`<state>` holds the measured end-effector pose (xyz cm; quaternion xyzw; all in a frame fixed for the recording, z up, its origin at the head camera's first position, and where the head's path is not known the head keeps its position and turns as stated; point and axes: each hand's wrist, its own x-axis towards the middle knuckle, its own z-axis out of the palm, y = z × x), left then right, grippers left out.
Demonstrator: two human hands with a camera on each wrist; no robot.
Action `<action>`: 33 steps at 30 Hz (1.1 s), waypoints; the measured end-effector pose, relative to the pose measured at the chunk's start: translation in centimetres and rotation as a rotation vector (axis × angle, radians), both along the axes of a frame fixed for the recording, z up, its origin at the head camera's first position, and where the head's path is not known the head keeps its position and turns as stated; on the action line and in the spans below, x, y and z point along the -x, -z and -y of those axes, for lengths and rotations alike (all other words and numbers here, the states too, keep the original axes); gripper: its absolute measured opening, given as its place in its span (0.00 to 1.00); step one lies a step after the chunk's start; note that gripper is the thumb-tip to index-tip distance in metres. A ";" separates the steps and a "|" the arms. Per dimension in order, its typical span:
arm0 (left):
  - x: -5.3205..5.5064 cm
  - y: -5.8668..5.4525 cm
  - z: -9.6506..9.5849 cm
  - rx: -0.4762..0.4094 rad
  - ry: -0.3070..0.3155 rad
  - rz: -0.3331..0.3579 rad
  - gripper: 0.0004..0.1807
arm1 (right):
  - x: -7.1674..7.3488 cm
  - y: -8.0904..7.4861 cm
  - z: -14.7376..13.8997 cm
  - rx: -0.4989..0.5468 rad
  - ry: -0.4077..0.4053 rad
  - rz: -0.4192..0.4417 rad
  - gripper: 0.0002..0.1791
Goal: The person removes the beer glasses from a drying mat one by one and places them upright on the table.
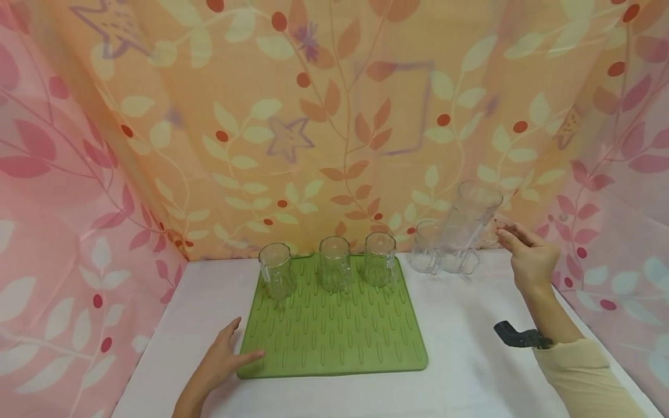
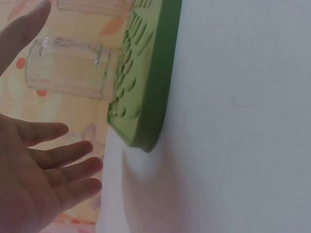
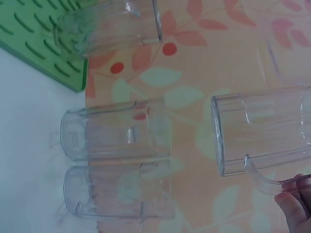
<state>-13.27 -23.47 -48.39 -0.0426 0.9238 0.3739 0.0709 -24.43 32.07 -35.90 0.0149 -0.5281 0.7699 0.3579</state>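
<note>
With my right hand I am pinching the handle of a transparent, cylindrical, glass-like mug higher than two similar mugs right of the green, ridged, rectangular mat, presumably sparing its walls. Three mugs are lining the mat's far edge. My empty left hand is hovering, fingers spread, by its near-left corner.

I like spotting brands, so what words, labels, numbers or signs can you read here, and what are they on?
None: no writing can be read on the mugs, the mat or the backdrop.
The backdrop shows only patterns and drawings, such as purple stars.
Any small marking in the clear mugs would be too faint to read.
</note>
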 end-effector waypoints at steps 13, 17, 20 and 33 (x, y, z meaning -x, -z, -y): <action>0.2 1.5 -0.5 -0.028 0.023 0.043 0.59 | 1.1 0.6 -3.6 0.116 0.072 0.127 0.20; 0.2 1.5 -0.7 -0.002 0.031 0.044 0.60 | 1.5 0.6 -4.4 0.202 0.095 0.155 0.21; 0.1 1.4 -0.8 0.010 0.036 0.041 0.60 | 1.9 0.7 -5.0 0.246 0.108 0.147 0.21; 0.4 1.5 -0.5 0.024 0.057 0.011 0.63 | 2.8 2.5 -7.2 0.256 0.225 0.180 0.16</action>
